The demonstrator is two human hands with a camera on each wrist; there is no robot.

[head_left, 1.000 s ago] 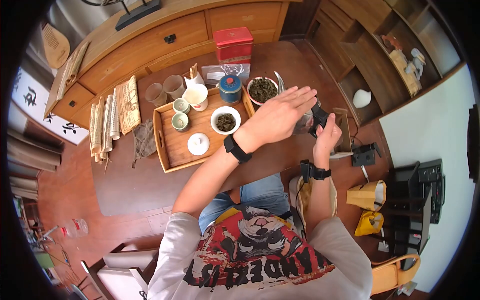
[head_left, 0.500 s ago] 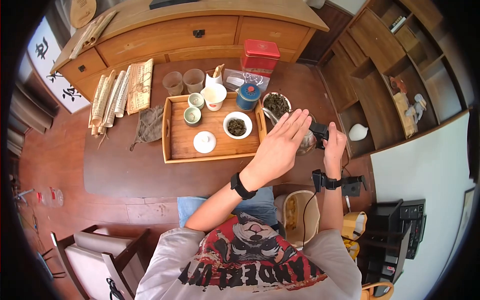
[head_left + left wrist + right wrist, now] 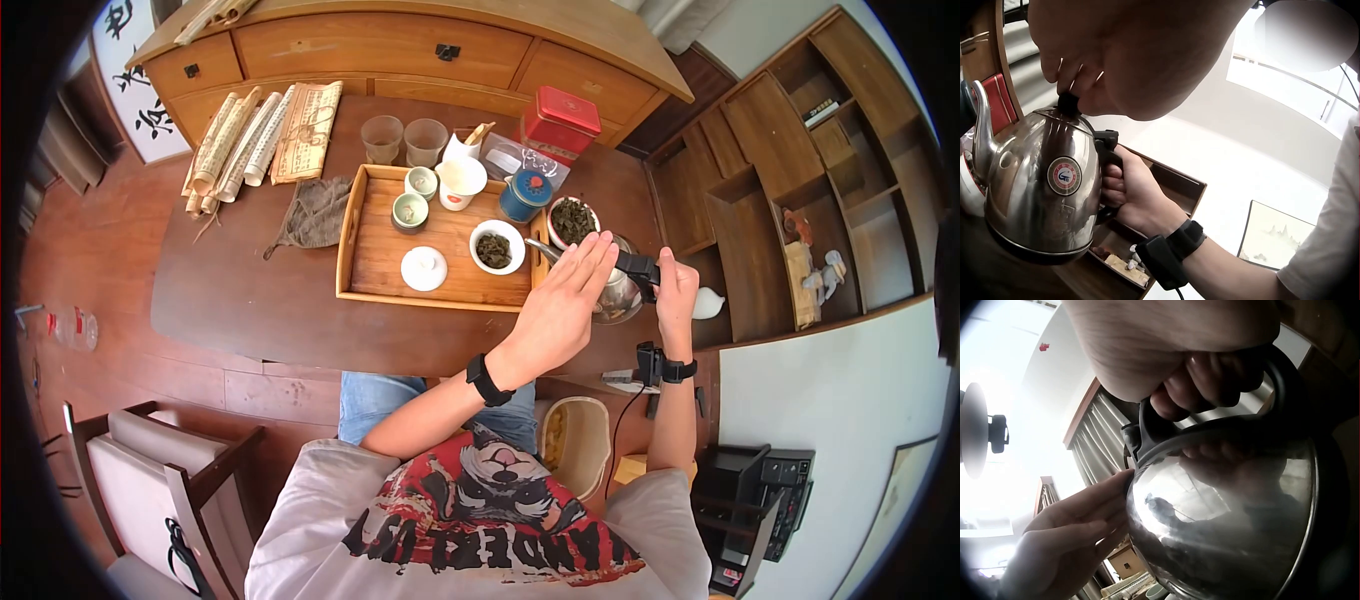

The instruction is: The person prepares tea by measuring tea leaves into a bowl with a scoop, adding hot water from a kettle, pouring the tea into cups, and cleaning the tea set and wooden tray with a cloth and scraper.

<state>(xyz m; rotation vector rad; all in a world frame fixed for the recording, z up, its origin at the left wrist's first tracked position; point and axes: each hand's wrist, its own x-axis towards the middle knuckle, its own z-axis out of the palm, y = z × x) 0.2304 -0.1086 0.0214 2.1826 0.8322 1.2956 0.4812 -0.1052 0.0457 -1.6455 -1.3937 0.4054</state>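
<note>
My right hand grips the black handle of a steel kettle; its curled fingers show in the right wrist view. Flat, with straight fingers, my left hand lies over the kettle's top, its fingertips by the black lid knob. The spout points left, its tip beside the rim of a white bowl holding dark leaves. That bowl stands on a wooden tray with a white lid, two small green cups and a paper cup. No stream is visible.
A blue canister and another bowl of leaves stand behind the spout. Farther back are a red tin and two glasses. Left of the tray lie a brown cloth and paper rolls.
The head view has shifted. My hands and the kettle have moved left relative to the tray, and the spout has come down from above the leaf bowl to beside the white bowl.
</note>
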